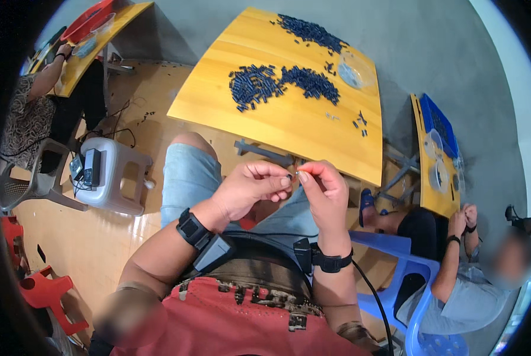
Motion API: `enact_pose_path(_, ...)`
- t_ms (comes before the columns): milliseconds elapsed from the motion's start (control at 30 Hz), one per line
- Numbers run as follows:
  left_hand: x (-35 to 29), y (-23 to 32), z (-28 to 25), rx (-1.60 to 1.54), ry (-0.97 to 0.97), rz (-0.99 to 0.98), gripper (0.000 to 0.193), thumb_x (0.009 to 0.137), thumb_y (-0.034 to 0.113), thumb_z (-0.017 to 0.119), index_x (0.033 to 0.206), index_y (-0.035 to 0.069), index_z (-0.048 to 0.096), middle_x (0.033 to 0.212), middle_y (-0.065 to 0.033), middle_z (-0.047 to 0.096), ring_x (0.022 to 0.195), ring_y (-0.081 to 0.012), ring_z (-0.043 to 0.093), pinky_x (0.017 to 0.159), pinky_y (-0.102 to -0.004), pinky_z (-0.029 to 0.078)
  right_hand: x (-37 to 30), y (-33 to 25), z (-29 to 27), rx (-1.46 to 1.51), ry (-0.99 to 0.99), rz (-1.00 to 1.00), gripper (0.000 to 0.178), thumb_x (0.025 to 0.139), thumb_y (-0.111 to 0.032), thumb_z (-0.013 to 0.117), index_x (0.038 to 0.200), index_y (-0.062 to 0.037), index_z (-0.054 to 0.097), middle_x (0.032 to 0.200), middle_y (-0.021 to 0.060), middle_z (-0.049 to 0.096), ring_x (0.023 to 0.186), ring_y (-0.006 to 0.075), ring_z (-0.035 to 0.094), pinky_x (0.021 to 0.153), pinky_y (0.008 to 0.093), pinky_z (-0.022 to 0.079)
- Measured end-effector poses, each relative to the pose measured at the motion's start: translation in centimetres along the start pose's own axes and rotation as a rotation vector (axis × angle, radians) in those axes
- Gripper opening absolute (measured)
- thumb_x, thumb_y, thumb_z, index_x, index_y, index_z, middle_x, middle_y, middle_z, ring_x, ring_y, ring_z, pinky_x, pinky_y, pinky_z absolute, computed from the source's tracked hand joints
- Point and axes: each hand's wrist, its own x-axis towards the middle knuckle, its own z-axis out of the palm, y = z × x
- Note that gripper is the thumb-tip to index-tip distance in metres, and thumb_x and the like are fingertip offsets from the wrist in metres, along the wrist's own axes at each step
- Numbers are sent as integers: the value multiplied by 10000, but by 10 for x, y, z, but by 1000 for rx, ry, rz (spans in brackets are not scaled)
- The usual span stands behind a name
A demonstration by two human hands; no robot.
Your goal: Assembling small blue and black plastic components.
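Above my lap, just off the near edge of the yellow table [224,110], my two hands meet almost fingertip to fingertip. My left hand [253,188] is closed in a pinch on a small black piece [289,177], mostly covered by the fingers. Thumb and forefinger of my right hand [324,193] pinch a tiny light, shiny piece [297,172], too small to name. On the table lie a left pile of short black cylindrical pieces [253,86], a middle pile [310,83] and a far pile [313,32].
A clear plastic tub [355,71] stands at the table's right, with a few loose small pieces [360,123] nearer. To the right, a person sits on a blue chair [390,279] at another table. Another person works at far left, near a grey stool [114,172] and red stool [52,296].
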Motion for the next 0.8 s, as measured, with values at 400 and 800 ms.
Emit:
enact_pose_path(400,-7,-1,3,76,-54,5,158,845,114,635,971,18,640,809,-24,646,680,-64,567,604,-189,471,-5,-3,-3,-91,-88,-123,57,792,-14,632,843,0,612,793,36,580,685,92,515,611,210,412)
enact_pose_path(800,-9,3,2,120,-28,-56,161,843,147,647,942,20,653,757,-1,624,641,-47,537,575,-183,440,-4,-13,-3,-262,-164,-170,74,763,20,626,831,-8,617,768,47,581,679,117,527,608,220,422)
